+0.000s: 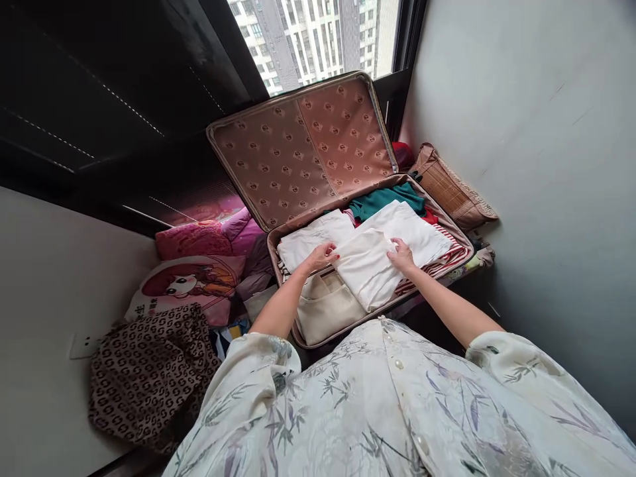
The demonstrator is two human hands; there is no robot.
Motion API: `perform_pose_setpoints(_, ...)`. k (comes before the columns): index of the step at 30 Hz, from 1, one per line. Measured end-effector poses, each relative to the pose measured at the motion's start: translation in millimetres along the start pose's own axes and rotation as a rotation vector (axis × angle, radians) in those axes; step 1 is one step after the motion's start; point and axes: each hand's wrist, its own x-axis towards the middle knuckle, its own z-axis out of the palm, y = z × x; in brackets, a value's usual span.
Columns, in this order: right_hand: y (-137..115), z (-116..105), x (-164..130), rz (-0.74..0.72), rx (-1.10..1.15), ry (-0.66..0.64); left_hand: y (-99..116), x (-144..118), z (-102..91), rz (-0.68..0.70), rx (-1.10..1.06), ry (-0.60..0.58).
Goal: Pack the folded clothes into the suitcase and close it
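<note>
An open suitcase (342,331) full of folded clothes lies in front of me. Both my hands hold a folded white garment (365,268) by its sides, above the other clothes. My left hand (322,256) has its fingers closed on the left edge; my right hand (401,257) pinches the right edge. Beneath and beside it are another folded white garment (422,232) on the right and a white one (313,235) at the back left. A cream folded garment (328,311) lies at the near left, a dark green one (387,201) at the back.
The suitcase's lid (303,152) stands raised against the window side. Left of the case are a pink cushion (189,285) with a cartoon print and a brown patterned bag (154,371). A brown woven mat (452,189) leans by the right wall.
</note>
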Motion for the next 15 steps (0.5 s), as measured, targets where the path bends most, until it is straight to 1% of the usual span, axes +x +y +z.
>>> perform_pose_setpoints(3,-2,4,-7,0.006,0.006,-0.006,-9,-4,-11.3,0.009,-0.054,-0.099)
perform_pose_setpoints(6,-2,10,-18,0.020,0.003,-0.007,-17,-11,-20.6,0.005,-0.188,-0.201)
perform_pose_setpoints(8,-2,14,-24,0.032,-0.013,0.008,-21,-14,-23.6,-0.008,-0.263,-0.245)
perform_pose_setpoints(9,-2,15,-26,0.038,-0.025,0.019,-23,-14,-24.0,-0.016,-0.270,-0.249)
perform_pose_setpoints(11,-5,15,-29,0.045,-0.055,0.043,-27,-13,-22.6,-0.031,-0.219,-0.216)
perform_pose_setpoints(15,-18,10,-40,0.034,-0.138,0.117,-33,-8,-14.0,-0.051,-0.064,-0.072)
